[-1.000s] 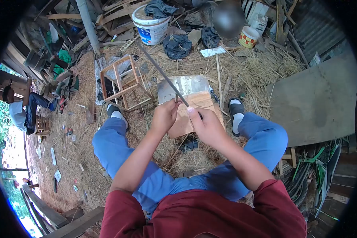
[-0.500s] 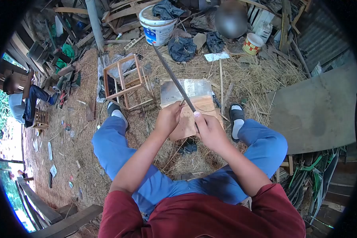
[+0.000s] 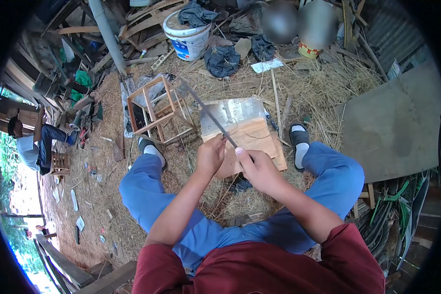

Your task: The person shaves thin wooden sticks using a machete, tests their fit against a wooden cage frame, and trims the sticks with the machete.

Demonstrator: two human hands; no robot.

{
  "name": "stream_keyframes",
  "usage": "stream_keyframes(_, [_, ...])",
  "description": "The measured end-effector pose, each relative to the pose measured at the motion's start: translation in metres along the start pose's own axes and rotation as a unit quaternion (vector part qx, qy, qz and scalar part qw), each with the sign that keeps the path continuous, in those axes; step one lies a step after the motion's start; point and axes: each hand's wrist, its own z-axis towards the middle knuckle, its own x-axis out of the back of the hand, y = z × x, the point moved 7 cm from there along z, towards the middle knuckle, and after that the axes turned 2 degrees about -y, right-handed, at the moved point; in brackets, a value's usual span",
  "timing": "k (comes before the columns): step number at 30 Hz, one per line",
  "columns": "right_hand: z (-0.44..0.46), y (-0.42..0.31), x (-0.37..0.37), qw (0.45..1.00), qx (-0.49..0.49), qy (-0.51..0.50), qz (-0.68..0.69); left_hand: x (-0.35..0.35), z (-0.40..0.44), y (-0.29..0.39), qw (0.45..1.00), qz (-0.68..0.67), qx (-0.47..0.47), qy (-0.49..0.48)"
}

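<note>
A long, thin dark blade or bar (image 3: 206, 110) slants up and left from my right hand (image 3: 256, 167), whose fingers wrap round its near end with the thumb on top. Beside the bar, my left hand (image 3: 211, 154) pinches a small thin piece, too small to identify, against or very near its edge. Under both hands a flat sheet of metal (image 3: 232, 111) and a light brown board (image 3: 252, 142) lie on the straw-strewn ground. Left of them stands a small wooden frame (image 3: 154, 110).
A white bucket (image 3: 187, 43) and black plastic bags (image 3: 222, 61) sit ahead. At the right lies a large grey panel (image 3: 389, 125). Another person (image 3: 29, 142) sits at the far left. Scrap wood and a pole (image 3: 106, 36) stand at the back left.
The view has shifted slightly. The bar still slants up and left from my right hand, and my left hand remains beside it with its fingers pinched.
</note>
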Motion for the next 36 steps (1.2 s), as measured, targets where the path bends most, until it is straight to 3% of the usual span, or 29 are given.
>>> stream_keyframes(3, [-0.009,0.003,-0.001,0.999,-0.020,-0.009,-0.046,0.013,-0.002,0.017,0.997,-0.043,-0.043,0.055])
stream_keyframes(8, [-0.004,0.003,-0.006,0.997,0.055,0.026,-0.041,-0.001,-0.012,0.007,0.999,-0.020,-0.033,0.023])
stream_keyframes(10, [-0.005,0.005,-0.008,0.997,0.002,-0.016,-0.071,0.016,-0.005,0.022,0.998,-0.056,-0.002,0.039])
stream_keyframes(12, [-0.011,0.002,-0.006,0.994,0.058,0.024,-0.095,0.013,-0.009,0.016,0.995,-0.084,0.040,0.032])
stream_keyframes(16, [-0.003,0.012,-0.010,0.998,0.009,-0.002,-0.056,0.003,-0.011,0.008,0.996,-0.033,-0.056,0.055])
stream_keyframes(18, [-0.003,0.008,-0.008,0.998,0.018,-0.002,-0.062,0.005,-0.011,0.002,0.999,-0.033,0.024,0.024])
stream_keyframes(22, [0.000,0.029,-0.014,0.995,-0.030,-0.028,-0.090,-0.007,-0.019,-0.009,0.999,-0.053,0.000,0.004])
stream_keyframes(31, [0.002,0.024,-0.013,0.999,-0.022,-0.019,-0.046,0.010,-0.010,-0.001,0.995,-0.079,0.012,0.067])
stream_keyframes(34, [0.002,0.020,-0.013,0.999,-0.017,-0.020,-0.033,0.007,-0.012,-0.004,0.999,-0.047,0.001,0.024])
stream_keyframes(36, [0.002,0.018,-0.012,0.999,-0.020,-0.011,-0.042,0.004,-0.013,-0.010,0.998,-0.035,0.044,-0.004])
